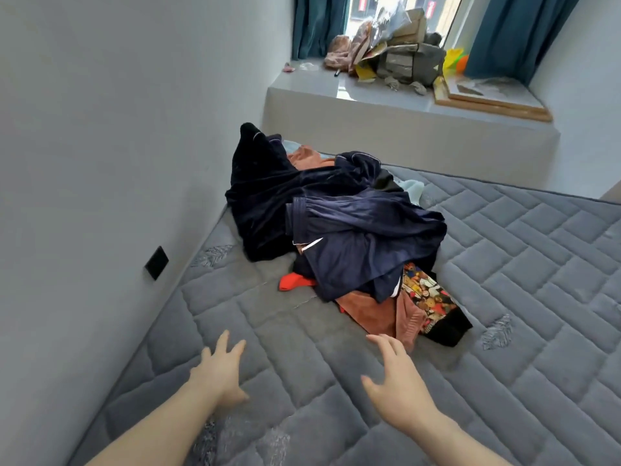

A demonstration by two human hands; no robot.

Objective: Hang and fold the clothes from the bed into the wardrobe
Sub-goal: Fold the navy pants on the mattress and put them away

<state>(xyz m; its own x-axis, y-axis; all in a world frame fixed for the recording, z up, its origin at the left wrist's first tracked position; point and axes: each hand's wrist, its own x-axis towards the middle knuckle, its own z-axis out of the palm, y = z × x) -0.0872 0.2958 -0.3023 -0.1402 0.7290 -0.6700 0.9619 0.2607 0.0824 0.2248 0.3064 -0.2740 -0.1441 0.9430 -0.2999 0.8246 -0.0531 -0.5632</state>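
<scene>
A heap of clothes lies on the grey quilted mattress (504, 264) near the wall. On top are dark navy velvet garments (336, 213). Under them show a red piece (294, 283), a rust-brown garment (376, 314) and a colourful patterned black one (430, 304). My left hand (218, 368) hovers over the mattress with fingers spread, short of the heap. My right hand (396, 381) is also spread and empty, its fingertips close to the rust-brown garment. No wardrobe is in view.
A white wall with a black socket plate (156, 263) runs along the left of the bed. Beyond the bed, a raised window ledge (369, 105) carries boxes, bags and a wooden frame (487, 99), flanked by teal curtains (510, 35).
</scene>
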